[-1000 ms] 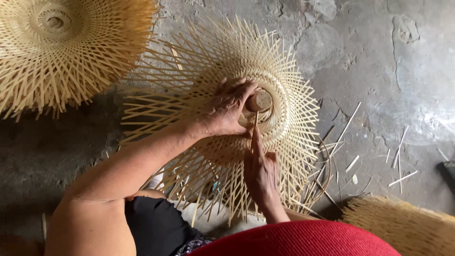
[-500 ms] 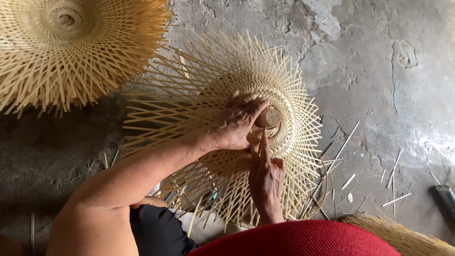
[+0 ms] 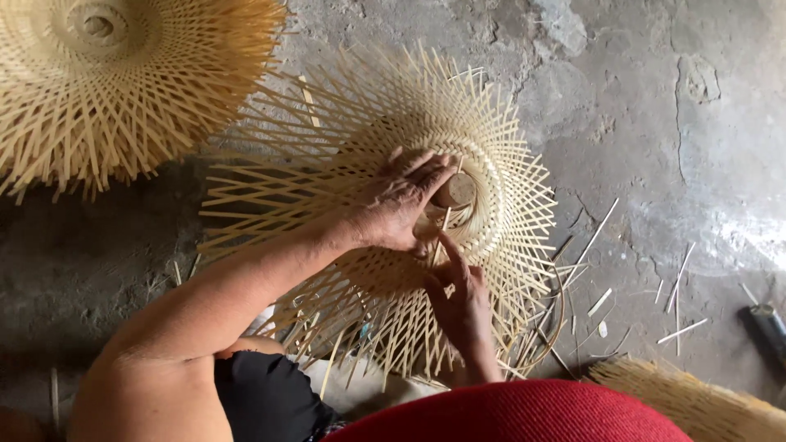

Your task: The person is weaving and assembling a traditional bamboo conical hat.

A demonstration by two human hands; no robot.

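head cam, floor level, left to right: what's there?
Finished woven piece → woven piece being worked, with left hand and right hand at its hub → loose slivers → dark tool at right edge.

Pale matt bamboo-strip weave (image 3: 344, 164) on rough grey concrete floor (image 3: 655, 123)

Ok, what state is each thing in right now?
Pale round woven bamboo frame: unfinished, strip ends splayed out, flat on floor.
Left hand: pressed on frame's centre ring.
Right hand: forefinger at the ring.
Second woven bamboo frame: untouched, upper left.
Loose bamboo slivers: scattered on concrete.
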